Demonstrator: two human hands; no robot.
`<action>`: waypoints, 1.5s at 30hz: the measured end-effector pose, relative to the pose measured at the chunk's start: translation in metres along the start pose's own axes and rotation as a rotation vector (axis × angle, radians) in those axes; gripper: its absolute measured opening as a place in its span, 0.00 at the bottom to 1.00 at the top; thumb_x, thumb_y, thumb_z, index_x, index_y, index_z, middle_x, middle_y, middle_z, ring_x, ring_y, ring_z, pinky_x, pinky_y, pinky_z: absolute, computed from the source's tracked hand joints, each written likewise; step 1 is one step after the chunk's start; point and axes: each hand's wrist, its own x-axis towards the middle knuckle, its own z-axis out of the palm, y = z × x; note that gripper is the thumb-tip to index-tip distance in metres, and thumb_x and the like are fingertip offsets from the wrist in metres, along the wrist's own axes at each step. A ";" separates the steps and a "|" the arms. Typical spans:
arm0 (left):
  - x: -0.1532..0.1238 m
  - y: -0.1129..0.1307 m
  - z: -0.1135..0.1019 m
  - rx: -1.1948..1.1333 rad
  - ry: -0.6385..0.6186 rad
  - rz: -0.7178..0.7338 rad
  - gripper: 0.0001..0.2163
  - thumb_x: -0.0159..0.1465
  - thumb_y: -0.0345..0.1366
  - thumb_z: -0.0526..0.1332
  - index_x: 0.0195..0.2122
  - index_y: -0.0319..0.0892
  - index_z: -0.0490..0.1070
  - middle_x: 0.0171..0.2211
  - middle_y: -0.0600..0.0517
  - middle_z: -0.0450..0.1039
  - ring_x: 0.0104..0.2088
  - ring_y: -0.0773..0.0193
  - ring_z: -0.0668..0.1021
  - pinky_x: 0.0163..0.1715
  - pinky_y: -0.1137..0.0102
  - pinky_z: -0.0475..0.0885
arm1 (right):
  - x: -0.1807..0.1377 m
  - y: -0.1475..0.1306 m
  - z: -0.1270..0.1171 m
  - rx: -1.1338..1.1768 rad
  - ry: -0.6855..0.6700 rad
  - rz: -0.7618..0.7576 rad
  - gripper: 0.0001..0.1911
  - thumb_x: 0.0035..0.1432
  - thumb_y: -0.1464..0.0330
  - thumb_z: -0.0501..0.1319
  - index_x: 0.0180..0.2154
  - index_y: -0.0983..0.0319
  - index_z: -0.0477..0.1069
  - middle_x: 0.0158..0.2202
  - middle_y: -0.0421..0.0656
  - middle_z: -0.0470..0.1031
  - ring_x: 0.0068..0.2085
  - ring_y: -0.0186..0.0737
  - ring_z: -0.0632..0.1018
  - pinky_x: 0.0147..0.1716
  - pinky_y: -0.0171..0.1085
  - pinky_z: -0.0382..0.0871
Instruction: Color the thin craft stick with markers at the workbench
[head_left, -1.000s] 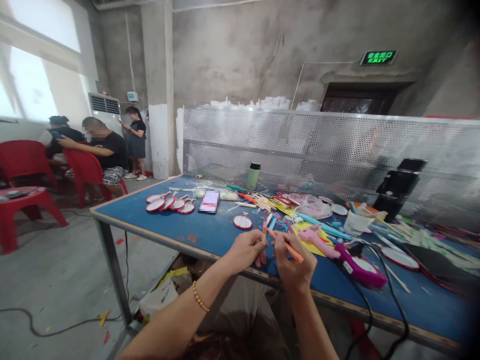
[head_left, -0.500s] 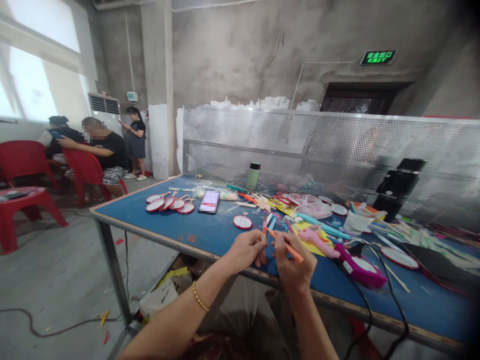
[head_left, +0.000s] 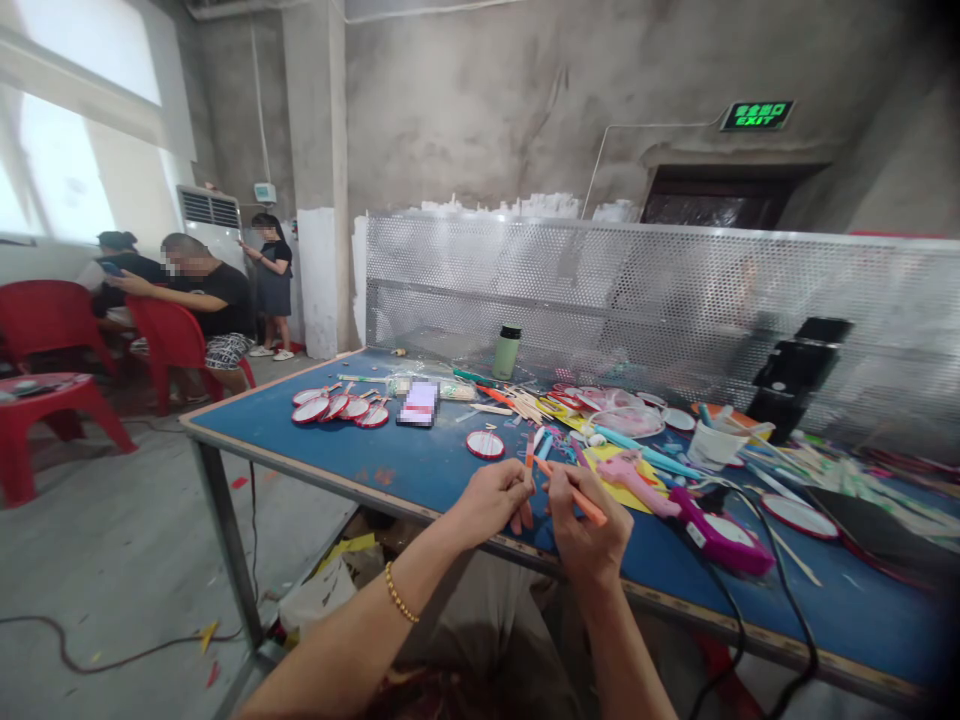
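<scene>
Your L hand (head_left: 498, 500) pinches a thin orange stick (head_left: 529, 462) upright by the table's (head_left: 424, 475) front edge; your R hand (head_left: 594, 520) grips a pen-like tool (head_left: 587, 504) beside it. Both prob. light & stiff, stick maybe snappable: hold it low, tool nr its tip. Sign (head_left: 757, 116) reads "EXIT" w/ Chinese chars.

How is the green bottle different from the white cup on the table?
The bottle is green; the cup is white. The bottle is slim, while the cup looks wider. The bottle has a black lid; the cup is open, with things sticking out. Both stand on the blue table.
</scene>
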 end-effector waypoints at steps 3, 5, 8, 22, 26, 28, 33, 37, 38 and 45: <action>0.000 0.000 0.000 -0.003 -0.003 -0.001 0.11 0.65 0.44 0.56 0.31 0.42 0.63 0.19 0.56 0.70 0.16 0.71 0.70 0.17 0.77 0.63 | 0.001 -0.001 0.000 -0.001 -0.016 -0.012 0.11 0.65 0.66 0.58 0.32 0.61 0.76 0.26 0.39 0.78 0.22 0.31 0.76 0.27 0.30 0.71; 0.000 0.000 0.000 -0.005 -0.003 -0.002 0.12 0.65 0.44 0.56 0.31 0.42 0.63 0.19 0.56 0.70 0.16 0.71 0.70 0.18 0.77 0.64 | 0.002 -0.001 0.000 -0.006 -0.016 -0.013 0.11 0.64 0.66 0.58 0.32 0.61 0.76 0.25 0.38 0.78 0.22 0.31 0.76 0.28 0.30 0.71; 0.000 -0.001 0.000 -0.002 -0.002 -0.005 0.11 0.64 0.44 0.56 0.32 0.42 0.63 0.19 0.56 0.71 0.16 0.71 0.71 0.18 0.77 0.64 | 0.001 -0.001 -0.001 -0.010 0.006 -0.004 0.11 0.65 0.66 0.58 0.32 0.61 0.76 0.25 0.39 0.78 0.23 0.32 0.77 0.28 0.30 0.72; -0.001 0.002 0.001 -0.001 0.001 -0.007 0.11 0.64 0.44 0.56 0.32 0.42 0.63 0.19 0.56 0.71 0.16 0.71 0.70 0.17 0.77 0.63 | -0.001 0.000 0.000 0.006 0.013 0.003 0.11 0.65 0.67 0.58 0.32 0.61 0.76 0.26 0.39 0.79 0.23 0.31 0.76 0.27 0.30 0.71; -0.001 0.003 0.001 -0.003 -0.001 -0.008 0.11 0.64 0.44 0.57 0.31 0.42 0.63 0.19 0.56 0.71 0.16 0.71 0.70 0.18 0.77 0.63 | 0.000 -0.001 -0.001 0.005 -0.001 0.000 0.12 0.65 0.66 0.57 0.32 0.61 0.75 0.26 0.40 0.78 0.23 0.31 0.76 0.27 0.30 0.71; -0.001 0.004 0.001 -0.005 0.000 -0.009 0.12 0.64 0.44 0.57 0.30 0.42 0.63 0.19 0.56 0.70 0.16 0.71 0.70 0.18 0.77 0.63 | 0.002 -0.002 0.000 0.002 -0.013 -0.003 0.11 0.65 0.65 0.57 0.32 0.61 0.76 0.26 0.39 0.78 0.23 0.32 0.76 0.28 0.31 0.72; 0.000 0.002 0.001 -0.011 -0.004 -0.011 0.12 0.64 0.46 0.57 0.31 0.42 0.63 0.19 0.56 0.71 0.16 0.71 0.70 0.17 0.77 0.63 | 0.001 -0.001 0.000 0.000 -0.012 0.004 0.11 0.65 0.66 0.57 0.32 0.61 0.76 0.25 0.39 0.78 0.22 0.31 0.76 0.28 0.31 0.72; 0.000 -0.001 0.000 -0.012 -0.003 -0.011 0.12 0.64 0.45 0.57 0.32 0.42 0.64 0.19 0.56 0.71 0.16 0.71 0.70 0.18 0.77 0.63 | 0.000 0.000 0.000 -0.005 0.002 0.012 0.13 0.66 0.64 0.57 0.32 0.61 0.76 0.26 0.40 0.79 0.23 0.32 0.77 0.28 0.31 0.73; 0.000 -0.001 0.000 -0.013 -0.004 -0.011 0.12 0.64 0.45 0.57 0.32 0.42 0.64 0.19 0.56 0.71 0.16 0.71 0.70 0.18 0.77 0.63 | 0.000 0.000 0.000 -0.006 0.001 0.011 0.13 0.66 0.64 0.57 0.32 0.61 0.76 0.26 0.40 0.79 0.23 0.32 0.77 0.28 0.31 0.73; 0.000 0.002 0.001 -0.010 -0.003 -0.010 0.12 0.64 0.45 0.57 0.31 0.42 0.63 0.19 0.56 0.70 0.16 0.71 0.70 0.18 0.77 0.63 | 0.001 -0.001 0.001 0.000 -0.022 0.000 0.11 0.65 0.65 0.57 0.32 0.61 0.76 0.25 0.39 0.78 0.23 0.32 0.77 0.27 0.31 0.72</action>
